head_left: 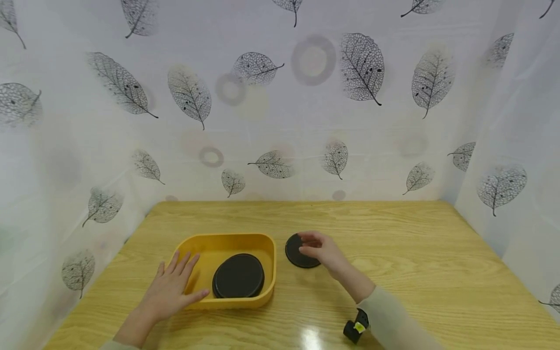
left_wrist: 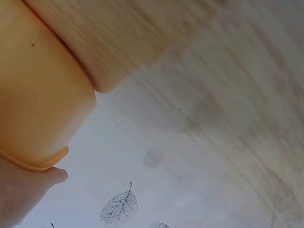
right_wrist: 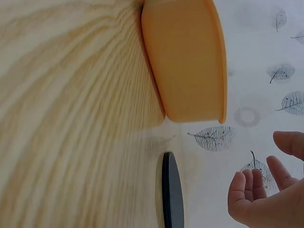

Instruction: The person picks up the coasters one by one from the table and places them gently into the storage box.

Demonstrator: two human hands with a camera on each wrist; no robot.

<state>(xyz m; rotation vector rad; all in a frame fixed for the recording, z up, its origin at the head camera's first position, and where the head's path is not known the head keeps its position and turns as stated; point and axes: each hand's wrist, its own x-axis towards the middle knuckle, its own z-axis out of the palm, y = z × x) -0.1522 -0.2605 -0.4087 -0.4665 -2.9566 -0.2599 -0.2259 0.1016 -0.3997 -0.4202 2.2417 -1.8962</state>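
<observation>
A yellow plastic bin (head_left: 232,304) stands on the table, and a flat black disc (head_left: 239,276) lies tilted inside it, partly resting on something dark. My left hand (head_left: 168,290) lies over the bin's left side with fingers spread; in the left wrist view the thumb touches the rim (left_wrist: 47,164). Just right of the bin, a second flat black disc (head_left: 295,253) lies on the table. Over its right part hovers my right hand (head_left: 323,250), fingers loosely bent. In the right wrist view a gap shows between this hand (right_wrist: 270,197) and the disc (right_wrist: 175,194).
The wood-grain table (head_left: 415,272) extends right of the discs and behind the bin. A pale curtain (head_left: 280,116) printed with dark leaves encloses the back and both sides. A black strap device (head_left: 356,326) with a yellow mark sits at the right wrist.
</observation>
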